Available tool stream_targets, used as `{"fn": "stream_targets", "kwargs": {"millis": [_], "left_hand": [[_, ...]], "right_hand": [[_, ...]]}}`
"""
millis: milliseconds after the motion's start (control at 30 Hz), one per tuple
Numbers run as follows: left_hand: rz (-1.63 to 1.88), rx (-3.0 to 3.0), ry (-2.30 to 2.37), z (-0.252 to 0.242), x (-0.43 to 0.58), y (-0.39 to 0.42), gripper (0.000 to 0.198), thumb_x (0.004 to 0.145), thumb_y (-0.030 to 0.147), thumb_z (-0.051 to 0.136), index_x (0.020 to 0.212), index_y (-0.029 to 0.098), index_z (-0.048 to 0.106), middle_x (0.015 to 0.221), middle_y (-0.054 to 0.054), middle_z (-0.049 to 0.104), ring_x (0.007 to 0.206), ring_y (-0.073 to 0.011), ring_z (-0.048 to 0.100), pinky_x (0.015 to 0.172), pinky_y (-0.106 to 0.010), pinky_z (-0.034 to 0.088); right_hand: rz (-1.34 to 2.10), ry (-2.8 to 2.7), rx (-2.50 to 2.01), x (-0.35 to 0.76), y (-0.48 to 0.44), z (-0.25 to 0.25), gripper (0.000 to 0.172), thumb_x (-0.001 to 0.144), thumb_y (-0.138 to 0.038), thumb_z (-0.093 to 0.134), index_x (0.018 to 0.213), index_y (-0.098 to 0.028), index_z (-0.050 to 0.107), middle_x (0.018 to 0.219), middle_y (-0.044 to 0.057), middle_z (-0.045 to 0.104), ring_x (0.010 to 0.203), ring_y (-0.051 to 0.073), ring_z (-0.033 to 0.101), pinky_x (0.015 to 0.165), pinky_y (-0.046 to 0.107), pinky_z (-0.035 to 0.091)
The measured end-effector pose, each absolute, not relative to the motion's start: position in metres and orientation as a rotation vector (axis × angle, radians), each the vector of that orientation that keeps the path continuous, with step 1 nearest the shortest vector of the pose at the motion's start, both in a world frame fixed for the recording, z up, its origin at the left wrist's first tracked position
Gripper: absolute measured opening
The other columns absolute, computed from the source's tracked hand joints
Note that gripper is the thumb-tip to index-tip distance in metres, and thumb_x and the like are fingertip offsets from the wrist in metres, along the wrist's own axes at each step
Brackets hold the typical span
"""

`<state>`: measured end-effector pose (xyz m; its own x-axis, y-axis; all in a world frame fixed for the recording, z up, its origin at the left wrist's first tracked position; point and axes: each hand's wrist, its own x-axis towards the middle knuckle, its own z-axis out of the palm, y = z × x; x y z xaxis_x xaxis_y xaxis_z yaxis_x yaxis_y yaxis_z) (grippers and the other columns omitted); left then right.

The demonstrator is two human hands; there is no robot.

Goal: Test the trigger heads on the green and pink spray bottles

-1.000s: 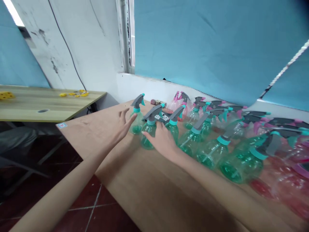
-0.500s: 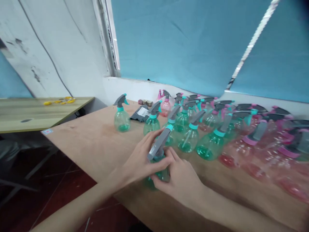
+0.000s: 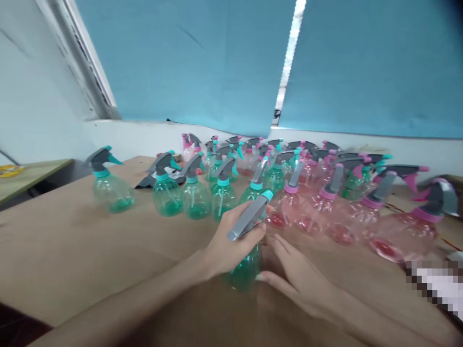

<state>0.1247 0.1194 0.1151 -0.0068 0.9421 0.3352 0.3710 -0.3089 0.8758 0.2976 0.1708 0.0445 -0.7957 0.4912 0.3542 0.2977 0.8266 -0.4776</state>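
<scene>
A green see-through spray bottle (image 3: 245, 273) with a grey trigger head and turquoise nozzle stands in front of me on the table. My left hand (image 3: 224, 246) is closed round its neck, just under the head. Beside the bottle, to its right, is my right hand (image 3: 295, 273), open with fingers apart; its thumb tip is close to the bottle's side, and I cannot tell whether it touches. Right behind my hands stands another green spray bottle (image 3: 249, 193), and a pink spray bottle (image 3: 284, 207) is just right of it.
Several green and pink spray bottles fill the back of the brown table (image 3: 72, 255). A lone green bottle (image 3: 110, 193) stands at the left. Behind it lies a dark packet (image 3: 144, 182). A blurred-out pale item (image 3: 439, 284) is at the right edge.
My view has swung to the right. My right hand has come off the bottle and its fingers have spread. The left hand still grips the neck.
</scene>
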Motion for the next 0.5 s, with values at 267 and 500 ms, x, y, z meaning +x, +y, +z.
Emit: {"fn": "stream_targets", "kwargs": {"millis": [267,500], "left_hand": [[1.258,1.855,1.365,0.112,0.141,0.149,0.010,0.079,0.020,0.050,0.080,0.018,0.059,0.070,0.000,0.057,0.071,-0.0162,0.056,0.071,-0.031,0.049],[1.180,1.931,1.429,0.120,0.146,0.155,0.008,0.076,0.022,0.046,0.078,0.021,0.053,0.065,0.003,0.051,0.059,-0.0133,0.050,0.054,-0.025,0.043]], "right_hand": [[0.588,-2.676,-0.713,0.340,0.205,0.012,0.063,0.087,-0.057,0.053,0.138,-0.022,0.045,0.145,0.010,0.044,0.134,0.029,0.038,0.109,0.051,0.034],[0.566,-2.734,-0.683,0.337,0.206,0.016,0.066,0.089,-0.060,0.047,0.138,-0.015,0.047,0.146,0.012,0.043,0.135,0.028,0.037,0.110,0.048,0.033]]}}
